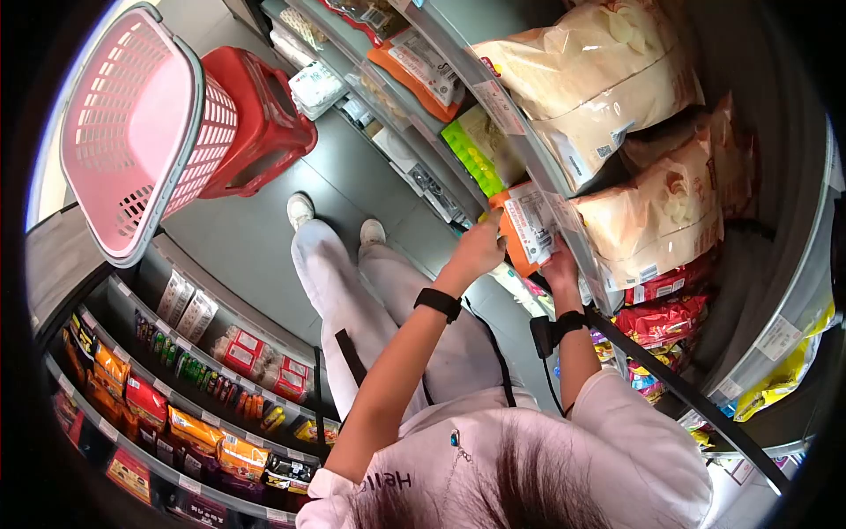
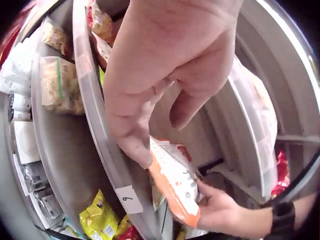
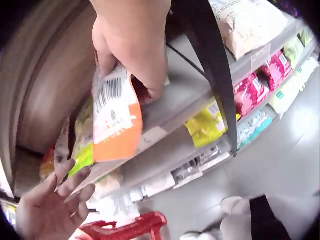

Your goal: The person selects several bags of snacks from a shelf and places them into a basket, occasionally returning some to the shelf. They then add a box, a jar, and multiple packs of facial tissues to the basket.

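Note:
My right hand (image 1: pixel 560 266) grips one end of an orange-and-white packet (image 1: pixel 522 231) at the shelf edge. The right wrist view shows a barcode on the white back of this packet (image 3: pixel 116 127). My left hand (image 1: pixel 478 251) is at the packet's other side, fingers loosely bent. In the left wrist view its fingertips (image 2: pixel 142 157) come right to the packet's edge. From the right wrist, the left hand (image 3: pixel 52 207) shows spread fingers, holding nothing. A bright green packet (image 1: pixel 471 159) lies beside the orange one on the same shelf.
Large beige snack bags (image 1: pixel 652 207) fill the upper shelf at right. A pink basket (image 1: pixel 181 115) rests on a red stool (image 1: pixel 282 106) at far left. Opposite stands a shelf of snack packs (image 1: pixel 172 432). A black strap (image 3: pixel 215 65) crosses near my right wrist.

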Demonstrator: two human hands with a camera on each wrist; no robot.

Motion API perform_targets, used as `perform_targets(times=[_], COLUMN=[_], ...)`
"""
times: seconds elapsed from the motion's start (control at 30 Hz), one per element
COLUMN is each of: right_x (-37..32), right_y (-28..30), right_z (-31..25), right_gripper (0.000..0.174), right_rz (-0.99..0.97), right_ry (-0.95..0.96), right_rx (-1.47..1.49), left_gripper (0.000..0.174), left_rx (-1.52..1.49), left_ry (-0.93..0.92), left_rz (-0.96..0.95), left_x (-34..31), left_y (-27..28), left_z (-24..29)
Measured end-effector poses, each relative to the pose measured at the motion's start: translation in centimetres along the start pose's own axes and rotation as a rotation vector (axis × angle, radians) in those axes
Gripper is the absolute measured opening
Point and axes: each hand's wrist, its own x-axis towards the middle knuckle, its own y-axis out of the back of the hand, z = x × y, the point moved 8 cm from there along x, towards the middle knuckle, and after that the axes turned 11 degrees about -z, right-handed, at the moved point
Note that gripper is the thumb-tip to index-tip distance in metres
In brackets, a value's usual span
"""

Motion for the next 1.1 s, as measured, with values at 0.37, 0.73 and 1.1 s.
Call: perform_targets(times=[0.37, 0.73, 1.1], right_x=[3.1, 1.5, -4.5], right_y=[5.3, 3.6, -26.8], right_z=[-3.2, -3.2, 1.3], right_gripper=[0.035, 0.054, 0.039], right_rz=[0.241, 0.347, -0.277], right_ry=[0.283, 0.246, 0.145], right_rx=[-1.034, -0.793, -1.063], left_gripper=[0.07, 0.069, 0.033], left_rx=[0.31, 0.335, -0.371], left_ry=[0.086, 0.089, 0.109], left_rz=[-0.216, -0.23, 0.127], left_x=[0.3, 1.1, -5.2], left_y=[-4.0, -3.3, 12.1], left_z=[-1.5, -2.0, -3.8])
